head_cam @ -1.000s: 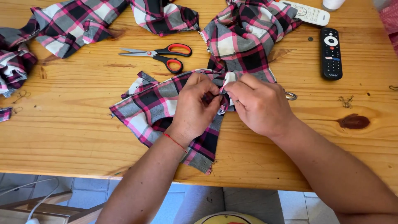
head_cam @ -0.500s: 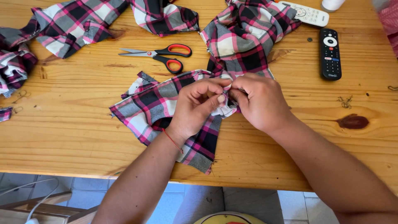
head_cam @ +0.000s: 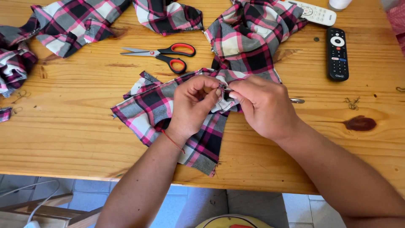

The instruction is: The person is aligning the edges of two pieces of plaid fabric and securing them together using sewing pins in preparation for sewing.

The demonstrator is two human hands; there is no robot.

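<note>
Head view: both hands, left hand (head_cam: 192,105) and right hand (head_cam: 263,105), pinch plaid cloth (head_cam: 145,107).

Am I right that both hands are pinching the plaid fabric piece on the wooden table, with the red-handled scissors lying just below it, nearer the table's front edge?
Not quite. The head view shows the red-handled scissors lying above the plaid fabric piece, farther from the front edge, not below it. The rest holds: the left hand and right hand both pinch the fabric on the wooden table.

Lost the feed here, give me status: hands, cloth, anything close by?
Left hand and right hand both pinching plaid cloth on table. Scissors just beyond, untouched.
</note>
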